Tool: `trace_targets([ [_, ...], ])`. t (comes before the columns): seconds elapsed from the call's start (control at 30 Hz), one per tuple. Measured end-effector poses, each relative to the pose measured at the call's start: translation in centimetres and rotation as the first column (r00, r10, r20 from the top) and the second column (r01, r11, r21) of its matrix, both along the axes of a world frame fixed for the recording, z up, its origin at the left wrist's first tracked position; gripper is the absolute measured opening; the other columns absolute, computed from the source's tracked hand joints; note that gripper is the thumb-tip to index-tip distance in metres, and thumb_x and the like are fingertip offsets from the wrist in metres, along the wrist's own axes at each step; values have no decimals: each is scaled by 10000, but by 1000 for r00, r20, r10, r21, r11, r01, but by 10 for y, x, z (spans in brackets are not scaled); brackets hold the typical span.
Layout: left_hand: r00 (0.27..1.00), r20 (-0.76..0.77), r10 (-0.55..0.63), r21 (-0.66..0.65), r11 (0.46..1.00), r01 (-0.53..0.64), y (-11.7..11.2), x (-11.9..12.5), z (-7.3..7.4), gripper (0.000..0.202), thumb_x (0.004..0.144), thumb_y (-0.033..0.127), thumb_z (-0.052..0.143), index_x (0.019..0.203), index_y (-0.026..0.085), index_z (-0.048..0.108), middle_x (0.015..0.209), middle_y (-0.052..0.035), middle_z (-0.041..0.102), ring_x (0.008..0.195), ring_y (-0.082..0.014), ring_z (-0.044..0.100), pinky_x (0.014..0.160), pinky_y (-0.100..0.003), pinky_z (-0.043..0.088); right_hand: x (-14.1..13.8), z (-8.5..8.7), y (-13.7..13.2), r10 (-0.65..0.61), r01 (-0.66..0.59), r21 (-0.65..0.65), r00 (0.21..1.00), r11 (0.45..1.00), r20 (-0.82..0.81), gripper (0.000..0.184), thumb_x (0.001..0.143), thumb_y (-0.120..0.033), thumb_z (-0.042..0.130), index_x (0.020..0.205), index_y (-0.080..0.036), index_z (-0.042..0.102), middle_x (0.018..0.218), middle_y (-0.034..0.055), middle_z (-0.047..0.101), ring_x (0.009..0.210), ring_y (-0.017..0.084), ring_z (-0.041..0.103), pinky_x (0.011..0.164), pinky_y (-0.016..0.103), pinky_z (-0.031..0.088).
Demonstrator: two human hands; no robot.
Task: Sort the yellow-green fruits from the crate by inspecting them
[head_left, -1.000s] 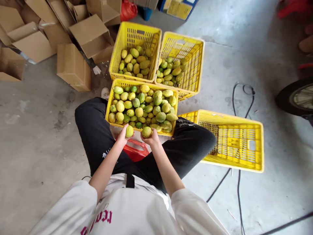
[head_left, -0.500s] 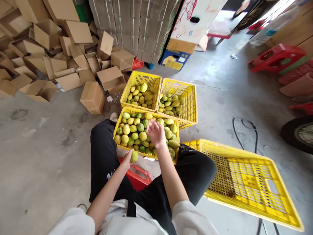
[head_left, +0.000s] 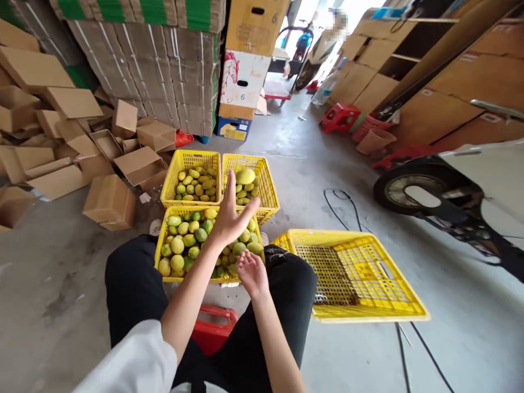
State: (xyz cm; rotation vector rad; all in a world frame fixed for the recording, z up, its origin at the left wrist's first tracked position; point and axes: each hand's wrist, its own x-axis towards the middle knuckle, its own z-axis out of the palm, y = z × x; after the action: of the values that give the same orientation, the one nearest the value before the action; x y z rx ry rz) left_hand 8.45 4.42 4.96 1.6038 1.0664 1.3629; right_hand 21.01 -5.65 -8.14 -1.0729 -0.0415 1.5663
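My left hand (head_left: 229, 215) is stretched out over the near yellow crate (head_left: 160, 256) of green-yellow fruit, fingers spread and empty. Just beyond its fingertips a yellow-green fruit (head_left: 244, 176) is in the air above the far right crate (head_left: 269, 188). My right hand (head_left: 250, 271) hovers lower, at the near crate's right front corner, fingers loosely apart and holding nothing. The far left crate (head_left: 190, 157) also holds fruit. I sit with my legs on either side of the near crate.
A yellow crate with no fruit (head_left: 360, 275) lies tilted by my right knee. A red stool (head_left: 213, 327) is under me. Cardboard boxes (head_left: 110, 202) litter the left, with stacked flat cartons (head_left: 164, 65) behind. A scooter wheel (head_left: 417, 194) and black cables (head_left: 339, 210) are on the right.
My left hand rose from the crate's front edge and let go of its fruit, which now flies toward the far right crate. My right hand drew back toward me. The view tilted up.
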Motion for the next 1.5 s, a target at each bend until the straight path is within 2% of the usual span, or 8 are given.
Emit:
trace_targets([
  [0.1, 923, -233, 306, 273, 932, -240, -57, -48, 26, 492, 1142, 534, 723, 1572, 296, 714, 1639, -164, 760, 1538, -358, 728, 1305, -538, 603, 43, 26, -48, 22, -106, 172, 901, 979, 433, 434, 839, -632, 943, 869, -235, 769, 781, 32, 706, 669, 194, 604, 610, 289, 502],
  [0.2, 534, -495, 685, 240, 699, -674, -113, -131, 16, 192, 1078, 459, 704, 1071, 268, 719, 1105, -144, 810, 1072, -366, 820, 1046, -522, 673, 92, 43, -92, -28, -68, 59, 395, 996, 918, 517, 900, -762, 871, 889, -251, 794, 779, 55, 714, 702, 247, 616, 682, 356, 490],
  [0.3, 181, -863, 472, 6, 368, -930, -143, -209, -15, 266, 1087, 515, 651, 936, 311, 573, 1010, -174, 776, 1063, -483, 809, 937, -572, 646, 117, 46, -106, 230, 149, -220, -58, 964, 971, 478, 946, -640, 810, 699, -297, 588, 728, 70, 664, 665, 270, 561, 647, 371, 362],
  [0.37, 268, -945, 189, -207, 288, -935, -153, -240, -36, 375, 1135, 599, 607, 898, 338, 482, 872, -160, 734, 1056, -520, 808, 883, -533, 622, 117, 41, -102, 333, 154, -309, -160, 938, 929, 468, 1022, -454, 716, 664, -302, 455, 736, 86, 657, 651, 270, 542, 644, 377, 327],
  [0.53, 273, -955, 117, -199, 430, -880, -152, -247, -56, 316, 1228, 339, 412, 929, 321, 515, 939, -138, 780, 1166, -440, 812, 918, -419, 560, 110, 33, -81, 306, 84, -295, -331, 952, 893, 429, 1120, -235, 588, 716, -279, 451, 840, 103, 682, 671, 249, 538, 668, 364, 298],
  [1.07, 310, -942, -130, -331, 528, -782, -85, -300, -63, 390, 1175, 247, 483, 1372, 151, 806, 1499, -312, 826, 1485, -470, 759, 1190, -526, 578, 156, 52, -25, 516, 29, -600, -547, 799, 660, 380, 1153, -302, 523, 1222, -165, 871, 1157, 256, 810, 1117, 436, 764, 891, 466, 553],
  [1.27, 358, -909, -214, -417, 481, -772, -62, -293, -70, 733, 1182, 412, 564, 1767, -29, 555, 1838, -428, 520, 1726, -511, 561, 1349, -572, 515, 140, 59, 17, 702, 19, -873, -604, 487, 378, 633, 1199, -461, 505, 1601, -54, 776, 1636, 440, 611, 1535, 551, 612, 1092, 576, 537],
  [1.5, 136, -887, -442, -456, 783, -424, -11, -278, -79, 489, 1154, 286, 568, 1574, 131, 764, 1744, -247, 644, 1621, -407, 642, 1341, -497, 510, 121, 41, 47, 555, -81, -873, -742, 482, 376, 578, 1210, -344, 531, 1623, -12, 761, 1615, 409, 721, 1519, 526, 680, 1189, 592, 521],
])
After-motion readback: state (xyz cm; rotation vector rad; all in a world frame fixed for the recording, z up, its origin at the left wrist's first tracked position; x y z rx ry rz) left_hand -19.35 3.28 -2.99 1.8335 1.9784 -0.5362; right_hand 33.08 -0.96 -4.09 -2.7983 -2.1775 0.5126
